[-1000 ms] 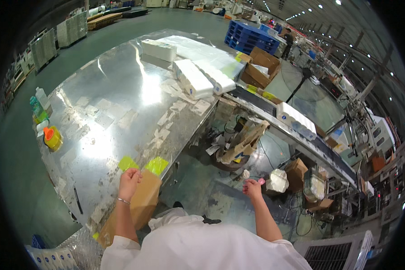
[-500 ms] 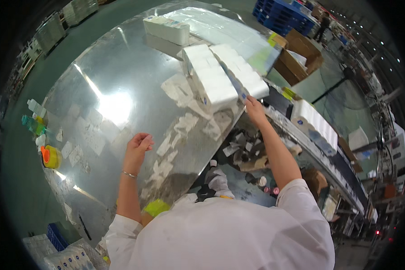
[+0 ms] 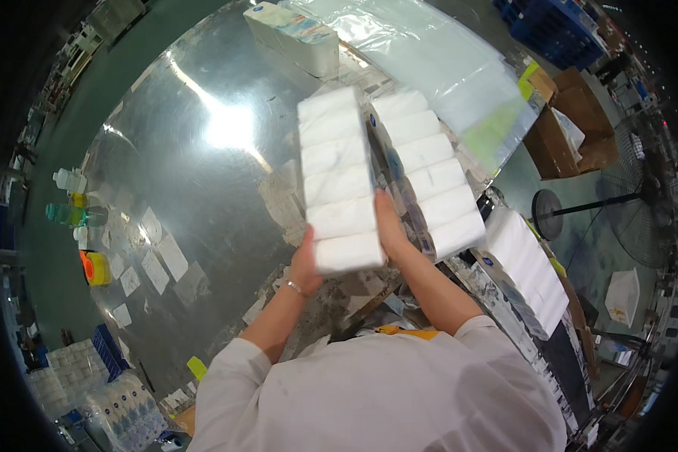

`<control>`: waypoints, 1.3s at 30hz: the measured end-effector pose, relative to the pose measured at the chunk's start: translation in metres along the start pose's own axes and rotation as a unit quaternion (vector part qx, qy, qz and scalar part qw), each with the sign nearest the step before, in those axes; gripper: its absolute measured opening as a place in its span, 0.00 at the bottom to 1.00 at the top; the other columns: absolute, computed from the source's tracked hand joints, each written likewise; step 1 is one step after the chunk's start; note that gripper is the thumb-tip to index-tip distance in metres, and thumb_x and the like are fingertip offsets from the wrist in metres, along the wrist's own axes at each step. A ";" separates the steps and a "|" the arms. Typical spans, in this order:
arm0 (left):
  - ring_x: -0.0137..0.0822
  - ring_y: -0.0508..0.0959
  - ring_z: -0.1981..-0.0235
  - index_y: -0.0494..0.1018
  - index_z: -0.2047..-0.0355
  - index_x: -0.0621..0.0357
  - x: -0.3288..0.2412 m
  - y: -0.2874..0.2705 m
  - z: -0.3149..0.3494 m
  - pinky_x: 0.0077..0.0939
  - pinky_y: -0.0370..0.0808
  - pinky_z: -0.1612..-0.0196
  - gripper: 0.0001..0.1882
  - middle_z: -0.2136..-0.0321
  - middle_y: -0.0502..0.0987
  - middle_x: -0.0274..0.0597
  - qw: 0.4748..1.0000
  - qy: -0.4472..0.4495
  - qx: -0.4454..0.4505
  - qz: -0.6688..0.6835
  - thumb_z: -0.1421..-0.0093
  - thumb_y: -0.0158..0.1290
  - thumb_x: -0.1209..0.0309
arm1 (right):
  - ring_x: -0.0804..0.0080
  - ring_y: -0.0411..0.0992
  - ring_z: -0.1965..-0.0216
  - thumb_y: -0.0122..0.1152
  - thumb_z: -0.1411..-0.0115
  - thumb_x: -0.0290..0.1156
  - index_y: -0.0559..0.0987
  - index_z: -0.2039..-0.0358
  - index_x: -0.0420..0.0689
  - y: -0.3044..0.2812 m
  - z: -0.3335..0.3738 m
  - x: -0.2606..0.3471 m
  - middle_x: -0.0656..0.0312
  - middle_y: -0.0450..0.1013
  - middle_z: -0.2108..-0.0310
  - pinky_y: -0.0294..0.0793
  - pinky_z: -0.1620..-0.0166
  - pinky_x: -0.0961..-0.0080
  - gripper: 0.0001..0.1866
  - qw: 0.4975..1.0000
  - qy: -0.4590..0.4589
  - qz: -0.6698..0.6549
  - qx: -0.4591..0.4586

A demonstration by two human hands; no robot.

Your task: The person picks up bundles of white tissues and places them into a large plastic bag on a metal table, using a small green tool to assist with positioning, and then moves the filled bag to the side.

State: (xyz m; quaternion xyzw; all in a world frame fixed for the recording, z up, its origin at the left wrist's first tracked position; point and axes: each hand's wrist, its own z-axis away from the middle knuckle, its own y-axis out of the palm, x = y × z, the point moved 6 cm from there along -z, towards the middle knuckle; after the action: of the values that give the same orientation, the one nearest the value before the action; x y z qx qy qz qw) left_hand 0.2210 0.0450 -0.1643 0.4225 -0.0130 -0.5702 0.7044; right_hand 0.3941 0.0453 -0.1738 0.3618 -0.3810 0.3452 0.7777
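Note:
A long white pack of tissue rolls (image 3: 340, 177) is held between my two hands over the metal table (image 3: 203, 196). My left hand (image 3: 305, 264) grips its near left edge. On its right side is my right hand (image 3: 389, 226), with the fingers partly hidden in the gap between this pack and its neighbour. That second tissue roll pack (image 3: 437, 177) lies just to the right, its printed side facing the gap. A third tissue roll pack (image 3: 527, 264) rests on the conveyor belt at the right.
Another wrapped pack (image 3: 294, 41) stands at the table's far side beside clear plastic bags (image 3: 422, 60). Tape (image 3: 96, 268) and bottles (image 3: 71, 213) line the left edge. Beyond the right side are a cardboard box (image 3: 591, 128) and a fan (image 3: 546, 215). The conveyor (image 3: 556, 365) runs at near right.
My left hand came from the bare tabletop to the left pack's edge. My right hand moved from the right pack's near end into the gap. The left pack is now held and turned straighter.

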 end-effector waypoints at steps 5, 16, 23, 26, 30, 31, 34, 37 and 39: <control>0.35 0.69 0.54 0.59 0.48 0.61 -0.021 -0.040 0.049 0.30 0.66 0.50 0.24 0.54 0.68 0.42 0.946 0.186 -0.026 -0.263 0.37 0.32 0.57 | 0.66 0.68 0.59 0.51 0.45 0.40 0.64 0.52 0.35 0.073 0.054 0.066 0.48 0.69 0.61 0.67 0.55 0.73 0.25 0.915 -0.109 0.376 0.093; 0.32 0.67 0.56 0.47 0.42 0.53 -0.055 -0.062 0.064 0.24 0.65 0.53 0.29 0.53 0.65 0.38 0.979 0.184 -0.061 -0.055 0.41 0.46 0.63 | 0.52 0.69 0.57 0.68 0.61 0.48 0.58 0.50 0.31 -0.023 0.002 0.136 0.42 0.68 0.58 0.67 0.52 0.66 0.46 0.843 -0.048 0.525 -0.102; 0.33 0.65 0.52 0.40 0.40 0.51 -0.047 -0.035 0.062 0.26 0.65 0.53 0.34 0.50 0.62 0.42 0.980 0.195 0.019 -0.017 0.42 0.46 0.69 | 0.66 0.66 0.53 0.53 0.46 0.45 0.64 0.52 0.33 0.006 0.018 0.035 0.53 0.66 0.53 0.64 0.51 0.75 0.29 0.989 0.075 0.086 0.093; 0.35 0.67 0.53 0.43 0.42 0.51 -0.049 -0.036 0.074 0.29 0.68 0.54 0.31 0.52 0.64 0.42 0.979 0.202 0.019 -0.015 0.42 0.45 0.68 | 0.71 0.66 0.55 0.39 0.39 0.44 0.67 0.52 0.37 -0.012 0.011 0.009 0.55 0.67 0.54 0.66 0.54 0.75 0.25 0.976 0.048 0.205 0.049; 0.37 0.69 0.56 0.48 0.43 0.50 -0.039 -0.059 0.069 0.30 0.70 0.55 0.28 0.54 0.65 0.42 0.990 0.134 0.006 0.036 0.42 0.45 0.66 | 0.67 0.63 0.51 0.36 0.39 0.47 0.58 0.45 0.38 0.038 0.039 0.026 0.55 0.62 0.48 0.65 0.51 0.74 0.29 0.973 0.151 0.162 0.066; 0.38 0.69 0.56 0.46 0.42 0.47 -0.035 -0.063 0.068 0.29 0.70 0.55 0.30 0.53 0.64 0.42 0.994 0.093 0.012 0.055 0.42 0.46 0.66 | 0.66 0.63 0.50 0.35 0.39 0.46 0.56 0.44 0.38 0.049 0.053 0.037 0.55 0.60 0.47 0.64 0.50 0.74 0.29 0.971 0.195 0.130 0.053; 0.37 0.70 0.56 0.49 0.44 0.48 -0.037 -0.068 0.073 0.29 0.70 0.55 0.28 0.53 0.65 0.41 0.990 0.125 0.011 0.057 0.42 0.46 0.65 | 0.60 0.56 0.44 0.54 0.51 0.48 0.46 0.41 0.34 0.064 0.039 0.061 0.47 0.54 0.44 0.58 0.46 0.72 0.46 0.941 0.127 0.268 0.166; 0.35 0.68 0.53 0.48 0.43 0.50 -0.060 -0.057 0.069 0.30 0.69 0.54 0.27 0.50 0.63 0.40 0.983 0.181 -0.025 0.026 0.41 0.44 0.67 | 0.56 0.62 0.50 0.64 0.61 0.44 0.43 0.42 0.31 0.095 0.006 0.105 0.41 0.56 0.47 0.63 0.50 0.71 0.55 0.921 -0.028 0.337 0.194; 0.35 0.67 0.52 0.46 0.42 0.50 -0.088 -0.038 0.060 0.30 0.68 0.54 0.28 0.49 0.61 0.40 0.974 0.215 -0.071 -0.013 0.40 0.43 0.68 | 0.54 0.67 0.56 0.64 0.60 0.46 0.44 0.43 0.31 0.132 0.001 0.146 0.39 0.60 0.51 0.68 0.56 0.68 0.53 0.819 -0.147 0.529 0.168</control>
State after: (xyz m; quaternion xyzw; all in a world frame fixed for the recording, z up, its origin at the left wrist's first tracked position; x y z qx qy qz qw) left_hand 0.1303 0.0819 -0.1079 0.4843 0.1849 -0.4748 0.7112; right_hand 0.3554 0.1489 -0.0106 0.2760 -0.5595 0.7049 0.3375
